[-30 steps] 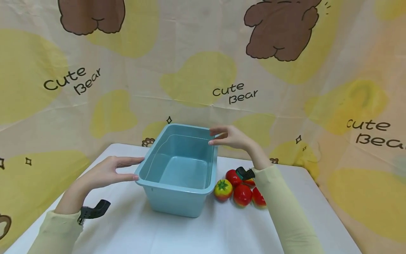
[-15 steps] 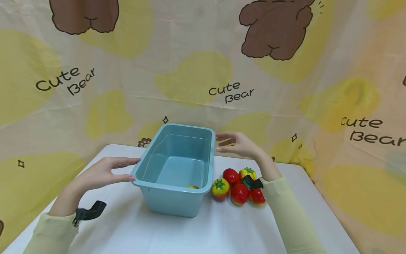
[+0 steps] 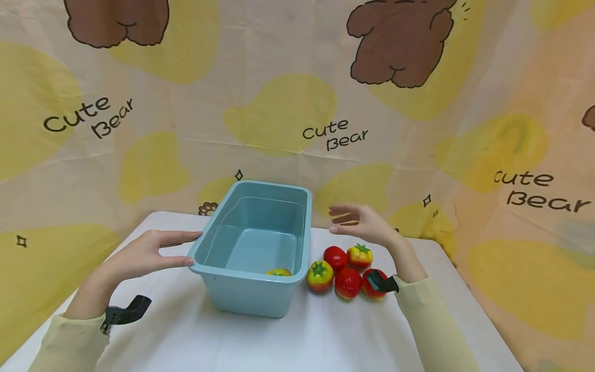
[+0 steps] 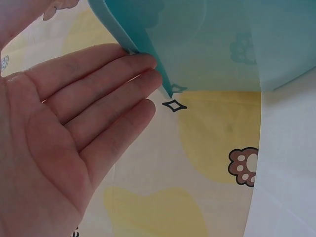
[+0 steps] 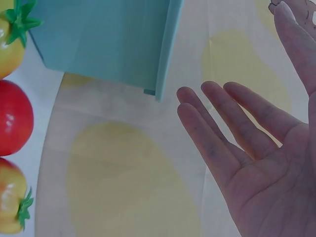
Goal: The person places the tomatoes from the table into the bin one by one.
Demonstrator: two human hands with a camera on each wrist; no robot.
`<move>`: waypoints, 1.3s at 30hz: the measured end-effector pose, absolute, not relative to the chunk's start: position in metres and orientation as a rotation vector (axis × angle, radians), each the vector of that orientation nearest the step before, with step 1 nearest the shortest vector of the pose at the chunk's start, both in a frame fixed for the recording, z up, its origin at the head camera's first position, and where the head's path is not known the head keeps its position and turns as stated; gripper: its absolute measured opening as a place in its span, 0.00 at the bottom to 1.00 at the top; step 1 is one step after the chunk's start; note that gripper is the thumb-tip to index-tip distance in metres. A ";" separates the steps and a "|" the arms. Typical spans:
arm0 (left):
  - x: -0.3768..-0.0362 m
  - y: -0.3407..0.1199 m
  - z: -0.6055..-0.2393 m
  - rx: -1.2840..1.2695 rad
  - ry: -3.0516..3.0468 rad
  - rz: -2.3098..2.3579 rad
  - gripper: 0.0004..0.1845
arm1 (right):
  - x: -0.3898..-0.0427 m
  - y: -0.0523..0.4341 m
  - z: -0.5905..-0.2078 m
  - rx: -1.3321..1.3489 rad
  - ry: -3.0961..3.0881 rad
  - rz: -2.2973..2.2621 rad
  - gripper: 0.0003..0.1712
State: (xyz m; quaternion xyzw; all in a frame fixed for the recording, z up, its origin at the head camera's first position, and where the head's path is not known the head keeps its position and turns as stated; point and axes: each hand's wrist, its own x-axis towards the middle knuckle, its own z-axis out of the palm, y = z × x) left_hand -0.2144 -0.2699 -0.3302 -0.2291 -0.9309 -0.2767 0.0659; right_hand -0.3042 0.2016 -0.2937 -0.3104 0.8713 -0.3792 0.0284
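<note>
A light-blue plastic bin [image 3: 244, 297] stands on the table. At its left rim is my left hand [image 3: 144, 253], fingers and thumb straight, the fingertips touching the rim in the left wrist view. My right hand [image 3: 364, 225] hangs in the air to the right of the bin, apart from it, with loosely spread fingers and nothing held. Inside the bin, near the front wall, a yellowish tomato [image 3: 279, 272] shows only its top. Right of the bin lies a group of glossy tomatoes: a yellow-red one [image 3: 319, 277], a red one [image 3: 347, 283] and several others, just below my right hand.
The white table [image 3: 232, 343] extends in front of the bin and to both sides. Close behind it hangs a patterned cloth [image 3: 279, 113] with bear drawings. A black wrist strap [image 3: 383, 281] partly hides the rightmost tomato.
My right hand has moved from over the bin's right rim out to the right and slightly down. The tomato inside the bin has come into sight. My left hand stays at the rim.
</note>
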 end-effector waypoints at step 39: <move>-0.215 -0.270 -0.332 -0.688 -2.809 -0.853 0.32 | -0.272 0.300 -0.366 -0.580 2.764 -1.289 0.32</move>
